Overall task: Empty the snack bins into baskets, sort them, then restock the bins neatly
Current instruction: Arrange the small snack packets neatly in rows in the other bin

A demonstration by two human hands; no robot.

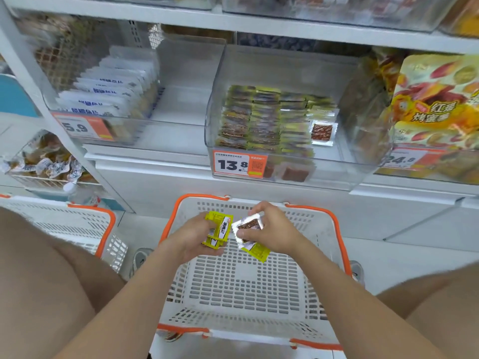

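Landmark: centre basket (340, 244), white with an orange rim, on the floor in front of the shelving. Nothing shows on its slotted floor.

- Left of centre basket: second basket (77, 224), same type, only partly in frame.
- Up-left of centre basket, far edge: wire tray (31, 178) of loose wrapped snacks.
- Up-left of centre basket, shelf level: left bin (181, 73) with white packets (108, 94) stood in a row along its left side. The right half of that bin looks bare. The price tag (80, 128) on its front reads 5.9.
- Over the far half of centre basket: left hand (190, 239), palm up, fingers curled round a small stack of yellow packets (219, 230). Firm hold, thumb hidden behind the stack.
- Just right of it, also over centre basket: right hand (273, 229). Thumb and fingers pinch a clear-faced packet (248, 226) with brown contents. A yellow packet end (256, 251) sticks out below the same hand. The two hands' packets nearly touch; I cannot tell whether they make contact.
- Directly above centre basket, on the shelf: clear snack bin (285, 68), tag (239, 164) 13.8. It is part-filled with tidy rows of yellow-green packets (259, 117). One clear-faced packet (321, 132) stands beside the rows, on the right.
- Up-right of centre basket: large yellow bags (435, 104) in the next bin, tag (409, 159) 24.8, blurred.
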